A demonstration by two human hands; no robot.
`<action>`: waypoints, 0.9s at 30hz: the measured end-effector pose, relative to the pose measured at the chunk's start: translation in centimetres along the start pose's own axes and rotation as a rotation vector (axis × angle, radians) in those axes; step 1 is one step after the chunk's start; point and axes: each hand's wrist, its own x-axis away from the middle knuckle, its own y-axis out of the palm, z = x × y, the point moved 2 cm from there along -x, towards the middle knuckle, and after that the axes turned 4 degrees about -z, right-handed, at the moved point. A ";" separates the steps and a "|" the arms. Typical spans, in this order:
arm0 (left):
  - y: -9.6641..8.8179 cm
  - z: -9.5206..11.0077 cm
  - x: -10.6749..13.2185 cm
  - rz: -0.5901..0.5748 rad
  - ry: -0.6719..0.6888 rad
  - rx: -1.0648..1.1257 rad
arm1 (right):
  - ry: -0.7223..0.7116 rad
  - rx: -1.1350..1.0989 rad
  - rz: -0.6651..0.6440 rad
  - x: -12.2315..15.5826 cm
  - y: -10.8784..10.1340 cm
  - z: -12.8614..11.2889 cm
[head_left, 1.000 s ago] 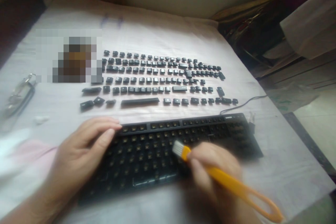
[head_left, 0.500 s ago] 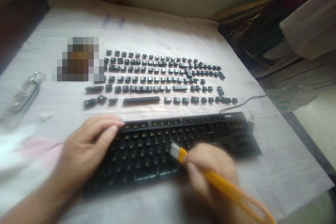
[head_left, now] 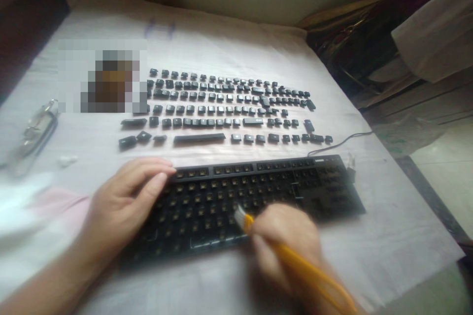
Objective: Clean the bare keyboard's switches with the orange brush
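A black keyboard [head_left: 207, 206] with its keycaps off lies slightly slanted on the cloth, its bare key sockets showing. My left hand [head_left: 121, 202] grips its upper left end, thumb over the frame and fingers along the far edge. In my right hand [head_left: 286, 238] is a paintbrush [head_left: 246, 221] with a yellow handle and pale bristles. The bristle tips touch the sockets near the middle of the keyboard. Beyond the far edge, the loose black keycaps [head_left: 210, 109] are laid out in rows, with the long spacebar [head_left: 199, 138] in the nearest row.
A cable [head_left: 340, 143] runs from the keyboard to the right edge of the pale cloth [head_left: 229, 34]. At left lie a clear, shiny object [head_left: 39, 123] and a small white bit [head_left: 67, 161]. A blurred-out patch [head_left: 111, 81] hides something left of the keycaps.
My right hand has moved a little to the left with the brush, and its bristles now lean more. My left hand stays on the keyboard's left end.
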 end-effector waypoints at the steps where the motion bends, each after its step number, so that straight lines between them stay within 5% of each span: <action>1: 0.0 -0.1 0.0 -0.004 0.004 -0.002 | 0.018 -0.005 -0.012 0.0 -0.2 0.0; 27: 0.1 -0.3 0.0 -0.001 0.013 0.003 | 0.130 -0.081 0.046 0.7 -1.6 1.1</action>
